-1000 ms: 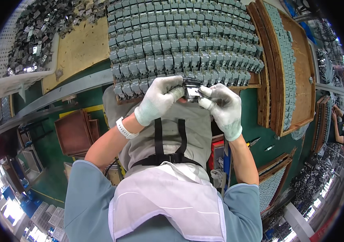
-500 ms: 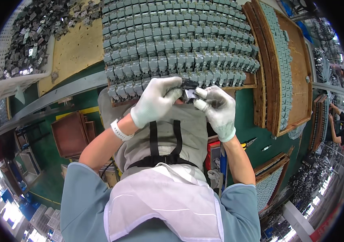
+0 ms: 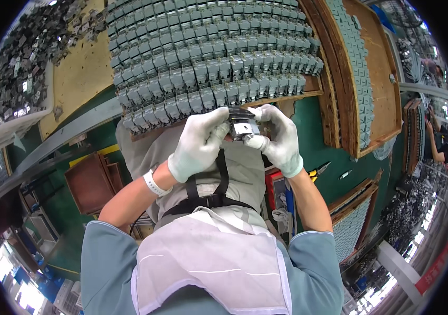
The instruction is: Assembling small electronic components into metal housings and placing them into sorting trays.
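Note:
Between my two white-gloved hands, over my lap, is a small black and silver block-shaped part (image 3: 244,127), with a flat bright metal plate facing up. My left hand (image 3: 198,140) pinches its left end between thumb and fingers. On the other end, the thumb and fingers of my right hand (image 3: 280,137) close on the sides. Just beyond them, rows of grey block-shaped units (image 3: 203,73) stand packed side by side on a wooden tray (image 3: 312,85). Fingertips and the part's underside are partly hidden.
A white perforated crate (image 3: 42,100) heaped with small dark metal parts stands far left, beside a yellowish board (image 3: 79,65). At right are stacked wooden trays (image 3: 381,79) holding grey units. Yellow-handled pliers (image 3: 319,170) lie lower right. A co-worker's arm (image 3: 434,142) shows at the far right.
The part has turned in my fingers, so more of its silver face shows. My right fingers have moved in onto its sides. The whole view has shifted slightly.

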### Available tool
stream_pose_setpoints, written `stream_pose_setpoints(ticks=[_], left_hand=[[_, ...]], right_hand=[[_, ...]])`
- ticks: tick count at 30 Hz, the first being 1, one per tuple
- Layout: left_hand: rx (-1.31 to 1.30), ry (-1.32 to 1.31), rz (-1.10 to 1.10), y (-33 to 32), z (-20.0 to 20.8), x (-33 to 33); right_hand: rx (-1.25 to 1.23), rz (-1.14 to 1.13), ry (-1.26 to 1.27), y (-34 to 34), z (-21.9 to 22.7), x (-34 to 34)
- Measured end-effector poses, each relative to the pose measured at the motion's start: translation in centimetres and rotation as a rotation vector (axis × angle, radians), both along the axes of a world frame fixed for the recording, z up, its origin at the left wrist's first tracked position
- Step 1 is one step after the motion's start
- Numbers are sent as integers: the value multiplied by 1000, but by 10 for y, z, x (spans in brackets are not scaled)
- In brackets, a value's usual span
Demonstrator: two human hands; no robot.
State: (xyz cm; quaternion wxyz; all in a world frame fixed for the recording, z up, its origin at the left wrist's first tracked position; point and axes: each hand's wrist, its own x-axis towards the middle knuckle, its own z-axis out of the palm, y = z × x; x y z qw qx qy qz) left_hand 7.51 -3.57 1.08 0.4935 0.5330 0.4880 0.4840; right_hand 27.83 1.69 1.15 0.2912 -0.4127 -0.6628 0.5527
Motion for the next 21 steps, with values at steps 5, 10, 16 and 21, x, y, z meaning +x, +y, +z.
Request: stream_pose_setpoints(ticks=[5, 10, 16, 21], left_hand=[[-117, -193, -33, 15, -8, -3], [38, -41, 180, 30, -1, 10], [185, 275, 76, 35, -8, 25], [19, 138, 151, 33, 0, -28]], right_hand=[[-32, -12, -117, 3, 22, -3], [-235, -192, 191, 5, 18, -10], [304, -333, -92, 26, 30, 3], [562, -467, -625, 89, 17, 74]])
